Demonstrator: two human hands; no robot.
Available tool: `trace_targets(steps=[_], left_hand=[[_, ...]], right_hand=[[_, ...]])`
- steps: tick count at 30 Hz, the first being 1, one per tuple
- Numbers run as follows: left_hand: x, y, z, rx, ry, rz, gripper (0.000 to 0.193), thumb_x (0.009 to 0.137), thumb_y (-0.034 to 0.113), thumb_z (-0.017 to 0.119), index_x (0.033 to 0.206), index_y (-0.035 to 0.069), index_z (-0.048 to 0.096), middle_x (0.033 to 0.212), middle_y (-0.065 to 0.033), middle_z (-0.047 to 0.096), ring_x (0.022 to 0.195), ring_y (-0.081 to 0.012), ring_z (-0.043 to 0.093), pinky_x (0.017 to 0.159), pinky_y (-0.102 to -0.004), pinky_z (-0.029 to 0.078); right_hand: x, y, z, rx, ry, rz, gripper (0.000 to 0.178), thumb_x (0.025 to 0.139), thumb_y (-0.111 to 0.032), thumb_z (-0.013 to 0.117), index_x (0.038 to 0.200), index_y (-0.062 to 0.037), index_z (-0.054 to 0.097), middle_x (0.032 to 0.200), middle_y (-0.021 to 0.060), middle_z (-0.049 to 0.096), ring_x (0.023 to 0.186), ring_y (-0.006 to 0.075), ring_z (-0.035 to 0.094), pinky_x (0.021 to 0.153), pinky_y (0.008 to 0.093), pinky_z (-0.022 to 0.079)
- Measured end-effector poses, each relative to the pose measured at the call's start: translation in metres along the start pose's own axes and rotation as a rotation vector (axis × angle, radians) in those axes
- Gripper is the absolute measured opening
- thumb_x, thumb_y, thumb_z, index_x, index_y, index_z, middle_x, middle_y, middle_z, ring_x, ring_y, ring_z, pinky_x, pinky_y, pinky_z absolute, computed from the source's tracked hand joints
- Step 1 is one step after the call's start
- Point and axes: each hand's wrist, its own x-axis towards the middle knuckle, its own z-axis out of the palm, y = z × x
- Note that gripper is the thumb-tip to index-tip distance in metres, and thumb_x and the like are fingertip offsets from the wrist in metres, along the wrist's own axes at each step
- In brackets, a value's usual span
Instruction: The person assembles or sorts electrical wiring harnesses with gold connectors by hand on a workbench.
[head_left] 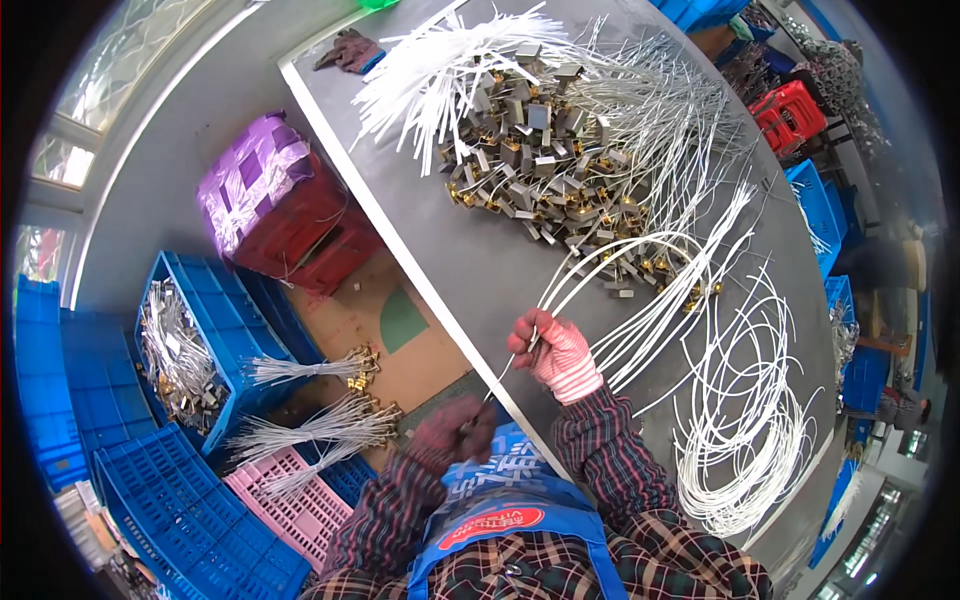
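Over the near edge of the grey table [420, 210], my right hand [560, 360], in a pink-and-white striped glove with dark fingertips, is closed in a pinch on white cables [568, 275] that arc away to the right. My left hand [455, 435], in a dark maroon glove, is curled closed lower down, beside the table's edge. A thin strand shows between the two hands; what the left fingers hold is hidden. Ahead of my right hand lies a heap of small metal blocks [540, 120] with brass-coloured parts and white leads. Loops of white cable [745, 440] lie to its right.
Bundles of brass-ended white leads [320, 430] lie at lower left, across a pink crate [295, 505]. A blue crate [255, 330] there holds more parts. Beyond stands a red crate [310, 240] with purple wrapping. A dark glove [350, 52] lies at the table's far corner.
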Motion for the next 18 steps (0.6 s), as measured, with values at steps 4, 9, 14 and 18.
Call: trace_targets(steps=[4,9,14,18], left_hand=[[-0.110,-0.025,-0.108,0.931,-0.118,0.061,0.023,0.085,0.021,0.054,0.072,0.002,0.059,0.072,-0.0116,0.058,0.069,-0.0229,0.060,0.062,-0.0305,0.046],[-0.182,-0.032,-0.140,1.277,0.154,-0.532,0.031,0.082,0.032,0.060,0.097,0.006,0.067,0.095,-0.0147,0.065,0.086,-0.0277,0.063,0.077,-0.0360,0.047],[-0.096,-0.029,-0.082,0.909,0.409,-0.071,0.032,0.082,0.030,0.063,0.100,0.003,0.064,0.084,-0.0110,0.065,0.075,-0.0194,0.061,0.068,-0.0319,0.048],[-0.075,-0.013,-0.043,0.389,0.474,-0.029,0.026,0.085,0.023,0.062,0.097,0.000,0.062,0.070,-0.0031,0.058,0.056,-0.0092,0.050,0.050,-0.0234,0.040]], right_hand=[[0.008,-0.036,-0.012,-0.208,0.179,-0.275,0.030,0.085,-0.026,0.063,0.105,-0.0043,0.059,0.088,0.0074,0.061,0.079,0.0245,0.062,0.058,0.0387,0.055],[-0.002,-0.008,0.012,-0.282,0.289,-0.220,0.034,0.084,-0.021,0.066,0.105,0.0038,0.056,0.090,0.0123,0.060,0.083,0.0285,0.062,0.062,0.0401,0.055],[-0.011,0.023,0.028,-0.300,0.254,-0.157,0.035,0.085,-0.023,0.066,0.105,0.0035,0.056,0.091,0.0128,0.060,0.082,0.0285,0.062,0.062,0.0396,0.055],[-0.011,-0.014,0.032,-0.399,0.310,-0.408,0.037,0.086,-0.028,0.064,0.109,-0.0005,0.054,0.096,0.0113,0.059,0.085,0.0264,0.061,0.060,0.0380,0.053]])
